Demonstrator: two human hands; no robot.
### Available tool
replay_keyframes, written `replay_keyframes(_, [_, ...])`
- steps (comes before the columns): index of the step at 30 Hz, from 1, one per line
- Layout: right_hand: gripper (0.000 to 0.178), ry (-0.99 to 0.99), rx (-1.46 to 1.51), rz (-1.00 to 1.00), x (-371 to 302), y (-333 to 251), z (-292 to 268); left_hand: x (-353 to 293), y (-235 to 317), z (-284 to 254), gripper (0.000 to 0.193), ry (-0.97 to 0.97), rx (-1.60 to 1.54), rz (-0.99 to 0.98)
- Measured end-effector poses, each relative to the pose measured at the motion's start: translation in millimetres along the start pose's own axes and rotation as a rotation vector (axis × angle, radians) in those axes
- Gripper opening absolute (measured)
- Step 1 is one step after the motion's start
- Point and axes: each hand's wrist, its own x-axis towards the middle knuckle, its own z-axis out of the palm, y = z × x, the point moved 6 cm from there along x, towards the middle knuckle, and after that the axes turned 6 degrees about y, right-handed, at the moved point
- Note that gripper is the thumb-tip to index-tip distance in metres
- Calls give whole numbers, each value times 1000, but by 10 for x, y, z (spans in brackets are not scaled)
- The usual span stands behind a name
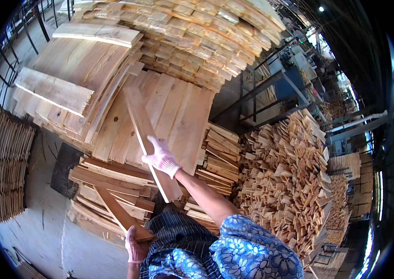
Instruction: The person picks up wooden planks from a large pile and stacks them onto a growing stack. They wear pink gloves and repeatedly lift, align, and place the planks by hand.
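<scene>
My right hand (162,157), in a pale pink knit glove, grips a long light wooden plank (137,114) around its edges. That plank slants over a wide layer of flat boards (171,100), its near end close to my body. Low down by my left side, my left hand (134,246), gloved too, is closed on the near end of a narrower wooden board (112,209). This board points away and to the left, above a pile of loose boards (113,174). The fingers of my left hand are partly hidden.
A higher stack of wide panels (81,58) with a loose plank (54,90) stands at the left. Behind rises a big stack of lumber (183,35). To the right lies a heap of short offcuts (285,181). Leaning slats (4,160) line the far left.
</scene>
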Motion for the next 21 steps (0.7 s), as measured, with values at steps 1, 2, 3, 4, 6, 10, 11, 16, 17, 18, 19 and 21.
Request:
replay_keyframes(1, [98,-39,65,-14,-197,-128,-59,-93,81,3,54,-33,33,43])
replay_keyframes(2, [99,-76,126,-25,-366,-190,-119,-174,127,16,53,-67,67,80])
replay_keyframes(3, [100,-79,233,-48,-497,-194,-155,-105,158,-90,56,1,118,196])
replay_keyframes(4, [101,-73,336,-69,-609,-179,-208,-159,249,29,71,29,419,626])
replay_keyframes(6, [101,-115,571,-88,-668,-171,-248,-161,286,103,87,82,438,717])
replay_keyframes(10, [90,-161,986,-68,-849,-564,-416,-424,457,627,93,17,551,893])
replay_keyframes(11, [86,-134,1004,-78,-842,-548,-412,-463,506,786,95,-45,575,910])
replay_keyframes(16, [85,-151,1234,-7,-870,-711,-358,-538,278,1451,104,-457,871,926])
replay_keyframes(17, [85,-188,1313,-31,-870,-749,-321,-433,189,1535,105,-514,918,891])
replay_keyframes(18, [73,-114,1194,-60,-835,-690,-317,-310,77,1587,104,-538,1016,847])
replay_keyframes(19, [59,-228,1167,166,-877,-628,-224,-147,-31,1611,106,-587,1026,783])
replay_keyframes(21, [53,-235,1327,91,-713,-283,-222,-23,-147,1828,107,-539,1012,482])
